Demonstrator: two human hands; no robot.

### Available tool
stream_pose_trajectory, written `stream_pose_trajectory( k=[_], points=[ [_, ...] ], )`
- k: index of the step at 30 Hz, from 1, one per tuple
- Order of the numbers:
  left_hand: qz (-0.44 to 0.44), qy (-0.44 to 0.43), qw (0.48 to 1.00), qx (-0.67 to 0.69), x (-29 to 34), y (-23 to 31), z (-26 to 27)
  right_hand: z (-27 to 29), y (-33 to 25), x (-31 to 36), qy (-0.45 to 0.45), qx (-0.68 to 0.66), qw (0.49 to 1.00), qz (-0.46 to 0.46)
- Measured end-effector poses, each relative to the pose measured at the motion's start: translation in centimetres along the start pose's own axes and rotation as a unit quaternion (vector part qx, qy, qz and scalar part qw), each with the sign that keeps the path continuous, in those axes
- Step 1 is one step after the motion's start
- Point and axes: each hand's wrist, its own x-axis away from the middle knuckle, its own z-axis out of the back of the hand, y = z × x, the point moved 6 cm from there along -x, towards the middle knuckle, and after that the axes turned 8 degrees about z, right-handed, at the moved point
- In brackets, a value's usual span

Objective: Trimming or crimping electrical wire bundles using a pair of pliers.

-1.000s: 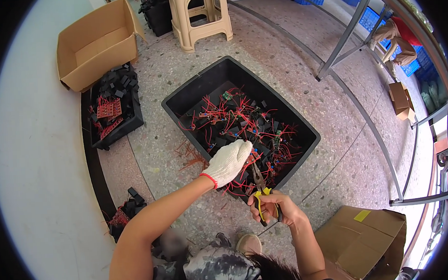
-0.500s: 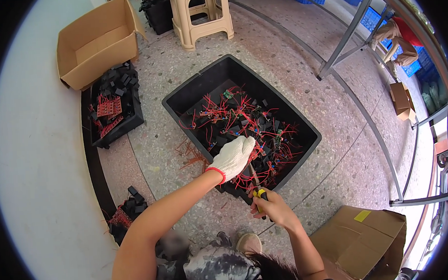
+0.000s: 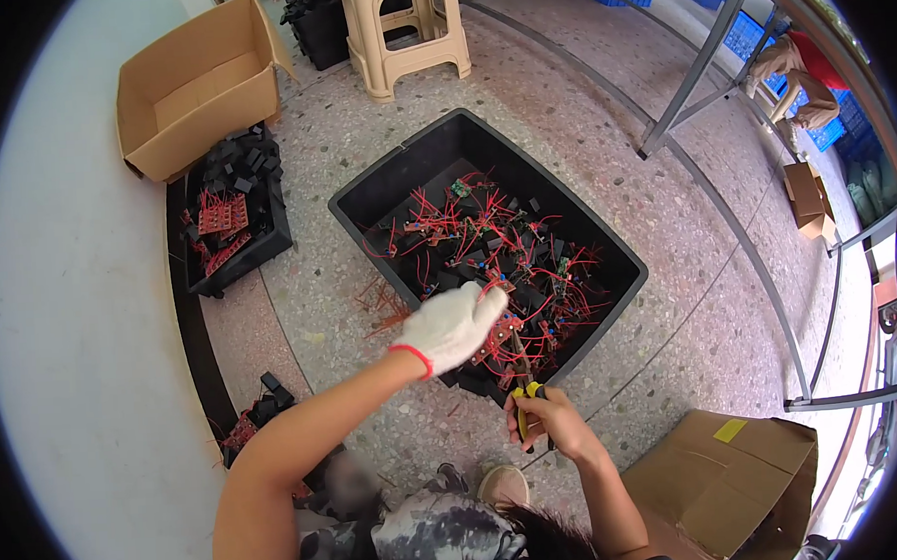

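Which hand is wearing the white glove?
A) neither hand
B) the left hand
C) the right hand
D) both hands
B: the left hand wears a white glove over the black bin, while the bare right hand grips yellow-handled pliers.

An open cardboard box (image 3: 195, 86) sits beside a beige plastic stool (image 3: 402, 27), with a metal rack frame (image 3: 723, 158) well apart.

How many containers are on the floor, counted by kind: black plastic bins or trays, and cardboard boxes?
Black plastic bins or trays: 2, the large black bin with red-wired parts and the smaller black tray.
Cardboard boxes: 3, the open box at upper left, the box at lower right, and the small box at far right.
Total: 5
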Motion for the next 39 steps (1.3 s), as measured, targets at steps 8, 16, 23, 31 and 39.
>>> stream_pose_trajectory(
  k=[8,16,23,31,39],
  points=[
    [-0.066,0.086,0.982,0.153,0.3,-2.4,-1.4,-2.9,-0.4,1.8,-0.034,0.018,0.999,0.012],
    [-0.109,0.122,0.959,0.229,-0.5,0.9,0.9,-2.4,-3.6,1.4,-0.062,-0.026,0.997,0.029],
    [-0.054,0.151,0.983,0.085,-1.0,2.4,0.9,-1.2,-3.0,0.9,0.031,0.047,0.997,0.059],
    [-0.099,0.108,0.973,0.178,-2.5,0.5,-0.4,-1.2,-2.6,1.2,-0.166,-0.125,0.978,-0.006],
    [-0.026,0.15,0.985,0.083,-1.7,1.7,0.1,-1.4,-2.4,0.5,0.012,0.062,0.997,0.054]
  ],
)
